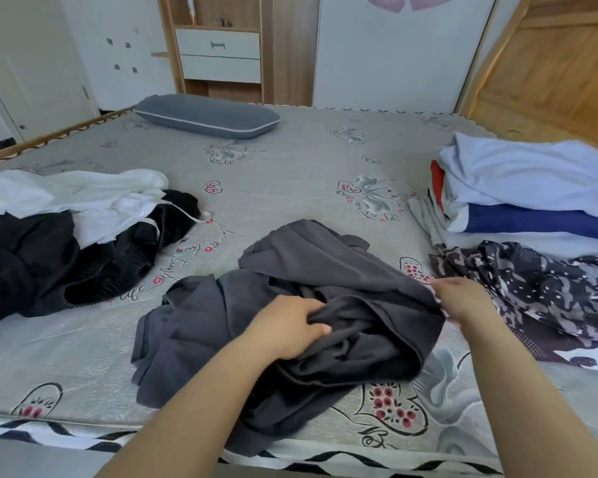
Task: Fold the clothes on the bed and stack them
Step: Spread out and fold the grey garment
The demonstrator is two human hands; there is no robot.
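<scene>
Roughly midway, I judge: a folded stack [532,201] of pale blue, navy and white pieces sits at the right of the bed [290,160], with a patterned garment [549,294] loose in front of it. A heap of black and white clothes [66,229] waits unfolded at the left. The dark grey garment [290,305] lies crumpled at the near edge, centre, unfolded. My left hand [287,329] grips a bunch of its cloth; my right hand [463,298] pinches its right edge. Bunched as it is, its long axis seems to run diagonally, from near left towards far right; I cannot tell which end is the top.
</scene>
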